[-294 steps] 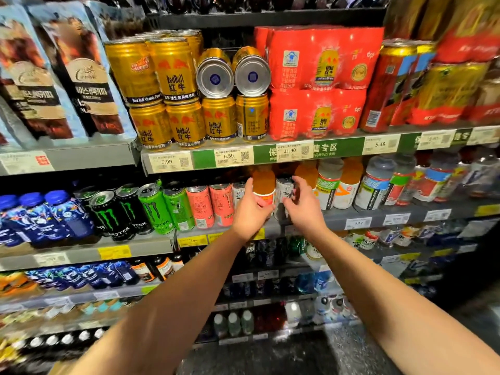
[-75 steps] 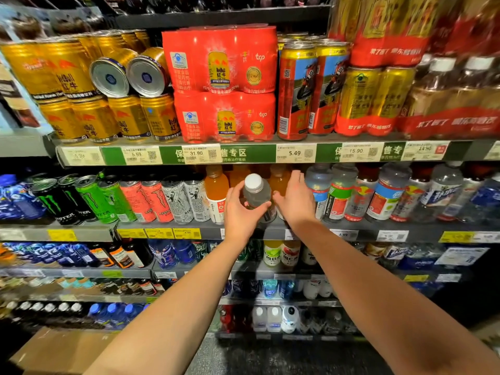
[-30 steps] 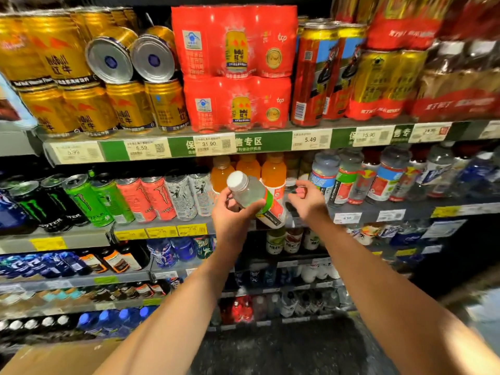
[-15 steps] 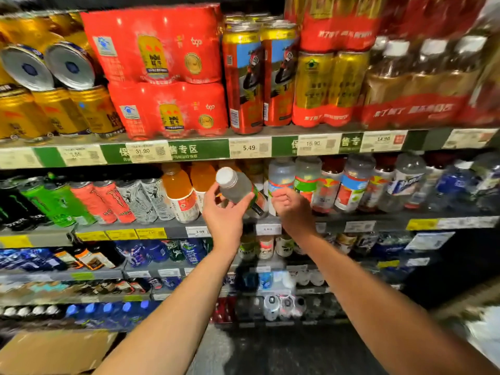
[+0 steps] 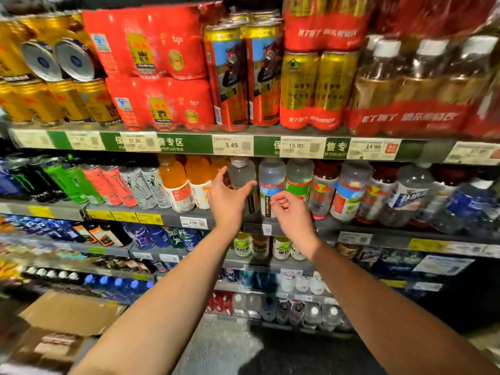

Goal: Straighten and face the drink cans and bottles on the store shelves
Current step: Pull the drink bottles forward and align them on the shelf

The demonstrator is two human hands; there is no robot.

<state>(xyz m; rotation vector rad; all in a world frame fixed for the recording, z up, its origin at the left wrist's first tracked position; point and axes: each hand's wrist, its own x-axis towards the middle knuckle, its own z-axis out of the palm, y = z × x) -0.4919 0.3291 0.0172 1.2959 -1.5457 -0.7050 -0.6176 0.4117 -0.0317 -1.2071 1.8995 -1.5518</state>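
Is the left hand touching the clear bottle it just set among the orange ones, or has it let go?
Touching. The head view shows the left hand wrapped on the upright clear bottle, thumb on its right side. The right hand hangs loosely curled, holding nothing.

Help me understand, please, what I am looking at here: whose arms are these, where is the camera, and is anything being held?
There is no machine: a person wears a camera on the head, so the single view looks forward and down along their two bare arms at store shelves. The left hand grips a clear bottle standing upright on the second shelf, between orange bottles and more clear ones. The right hand hangs beside it, fingers loosely curled, holding nothing. Gold cans and red multipacks fill the shelf above.
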